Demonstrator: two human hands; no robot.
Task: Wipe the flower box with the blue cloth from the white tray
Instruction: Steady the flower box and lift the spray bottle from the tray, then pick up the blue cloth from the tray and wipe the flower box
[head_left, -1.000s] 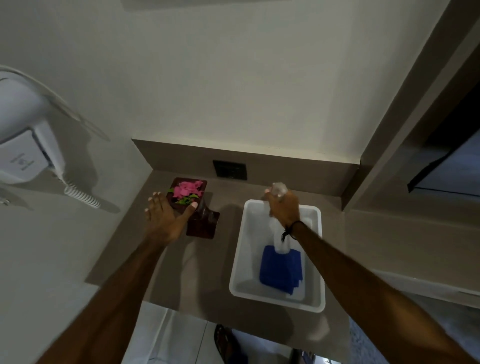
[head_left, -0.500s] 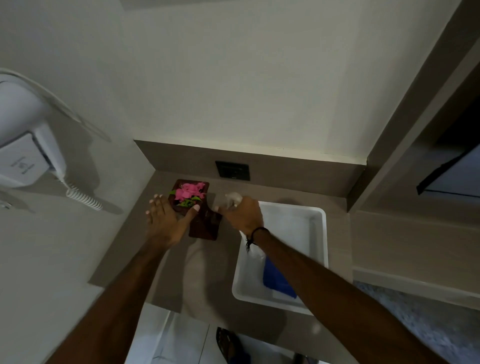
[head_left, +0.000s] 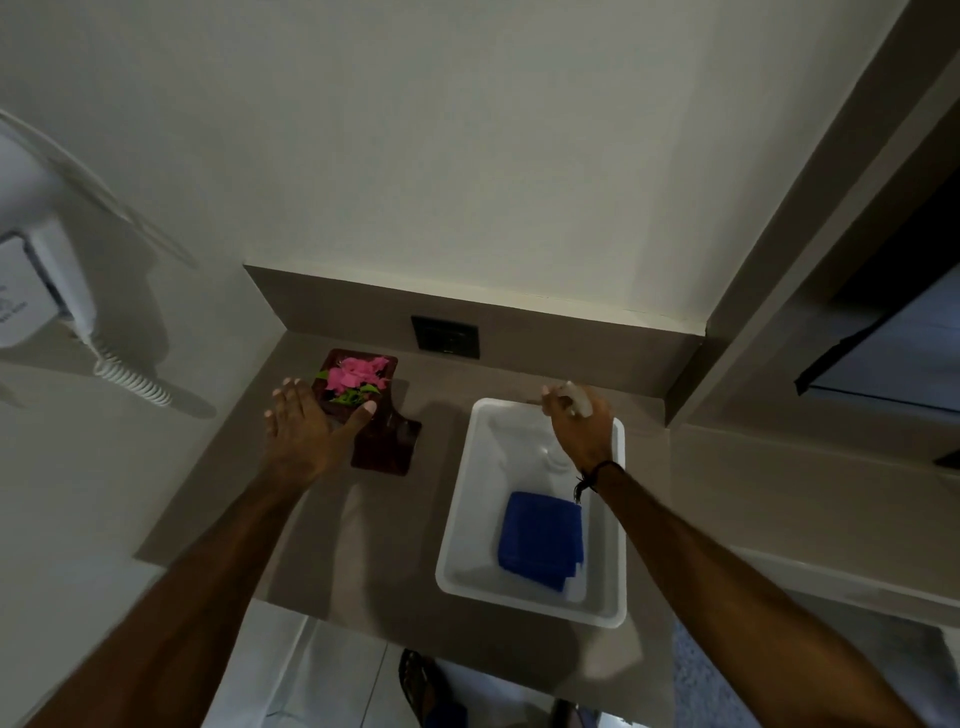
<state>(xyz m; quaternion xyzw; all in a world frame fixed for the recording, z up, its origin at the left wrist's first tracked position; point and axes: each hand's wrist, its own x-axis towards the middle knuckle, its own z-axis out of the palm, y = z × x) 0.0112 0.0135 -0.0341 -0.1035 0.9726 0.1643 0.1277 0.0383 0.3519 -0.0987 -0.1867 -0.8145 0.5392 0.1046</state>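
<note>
The flower box is dark brown with pink flowers and stands at the back left of the counter. My left hand grips its left side, thumb across the near rim. The white tray sits to the right with the folded blue cloth lying in its near half. My right hand hovers over the tray's far end, closed around a pale spray bottle. Most of the bottle is hidden by the hand.
The brown counter is narrow, with walls at the back and left. A black socket sits in the backsplash. A white wall hair dryer with a coiled cord hangs at the left. A sandalled foot shows below the counter edge.
My right hand carried the spray bottle from the tray to the flower box half a second ago, and is now back over the tray's far end. My left hand has stayed on the box.
</note>
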